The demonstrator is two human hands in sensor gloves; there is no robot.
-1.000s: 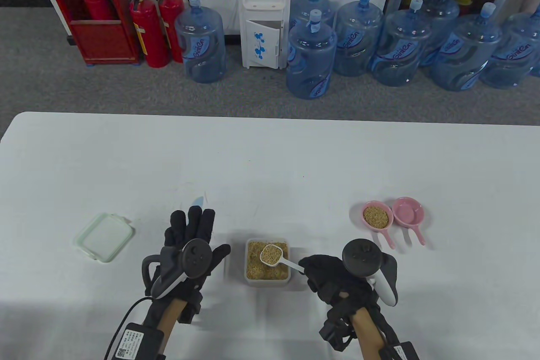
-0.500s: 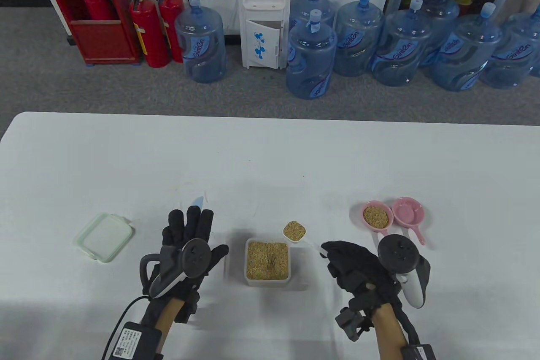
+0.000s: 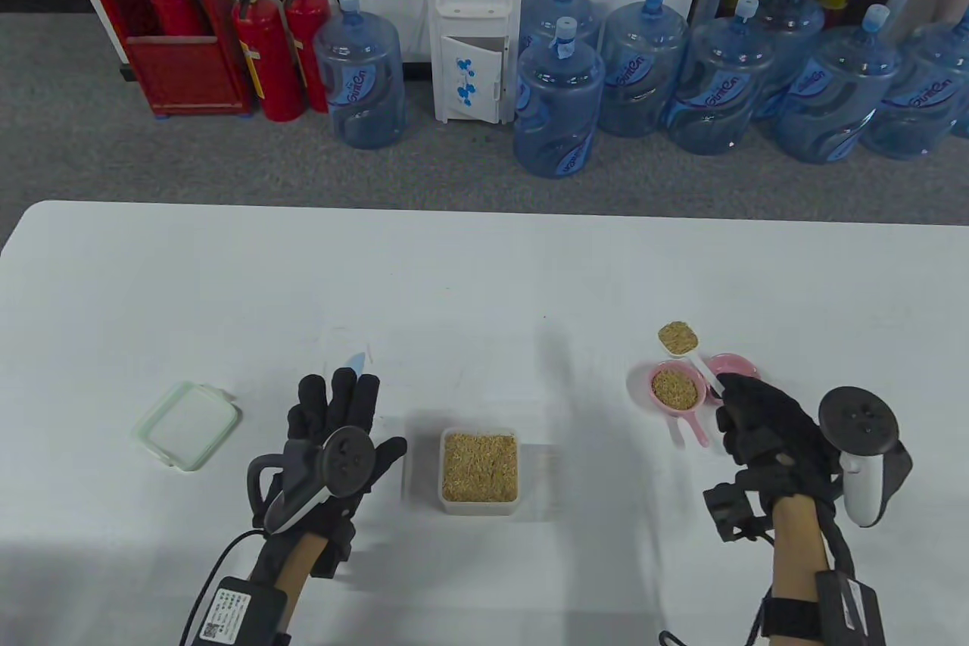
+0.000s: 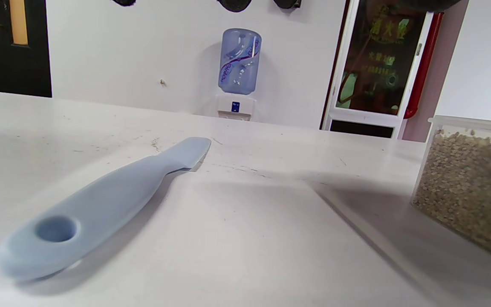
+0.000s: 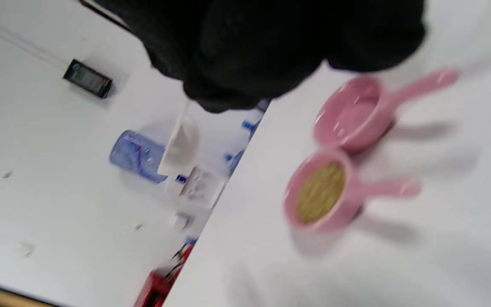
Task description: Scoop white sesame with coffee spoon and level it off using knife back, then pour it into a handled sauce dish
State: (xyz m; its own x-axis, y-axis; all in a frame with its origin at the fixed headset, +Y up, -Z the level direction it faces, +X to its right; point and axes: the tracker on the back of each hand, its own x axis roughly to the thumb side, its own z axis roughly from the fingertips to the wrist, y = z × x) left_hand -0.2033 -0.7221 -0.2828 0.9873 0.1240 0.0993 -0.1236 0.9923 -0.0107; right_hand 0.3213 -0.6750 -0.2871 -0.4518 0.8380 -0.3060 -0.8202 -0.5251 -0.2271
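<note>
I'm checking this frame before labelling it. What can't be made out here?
- Knife: table view, all but its tip is under the left hand.
- Right hand grip on the spoon: hidden by the glove in both views.
- Second pink dish: partly covered in the table view, blurred in the right wrist view.

The left hand (image 3: 341,422) in its black sensor glove lies at lower left of the table view, fingers straight and spread, palm down. The right hand (image 3: 764,426) at lower right curls its fingers, pinching a white plastic coffee spoon (image 3: 685,345).
</note>
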